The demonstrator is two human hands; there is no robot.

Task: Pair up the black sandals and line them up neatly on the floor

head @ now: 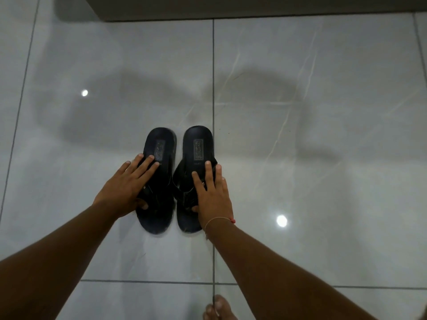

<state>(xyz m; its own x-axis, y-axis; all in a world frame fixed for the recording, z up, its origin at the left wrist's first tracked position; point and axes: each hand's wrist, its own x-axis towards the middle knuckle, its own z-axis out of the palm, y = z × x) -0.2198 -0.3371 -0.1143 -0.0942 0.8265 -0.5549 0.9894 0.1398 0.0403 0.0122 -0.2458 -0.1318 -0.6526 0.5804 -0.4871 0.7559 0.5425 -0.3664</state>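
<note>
Left hand down flat on the left sandal, a little left of the frame's centre: fingers spread over the strap and footbed, thumb tucked round the near inner edge. Pressing and steadying, not pinching. Looked dark, rubbery and matte, that sandal, with a rounded end at the far side and a small rectangular embossed label on the footbed.

Just to its right, the right sandal, close alongside and nearly parallel, far tips almost level, right edge lying near the dark grout line. Same shape, same label, same broad strap across the middle. Scuffed pale at the near end.

Further right again, right hand laid over that strap, fingers loosely spread and pointing away, thumb curled under the inner edge. Thin thread bracelet at the wrist.

Probably light and flexible, both of them; soles likely to bend if lifted by one end. Best taken by the strap or the sole edges at mid-length. Glossy marbled tile floor all round, pale grey with fine veins and two bright light reflections, so likely to let them slide under a gentle push, and likely to overshoot under a hard one.

Bare toes just visible at the bottom edge.
</note>
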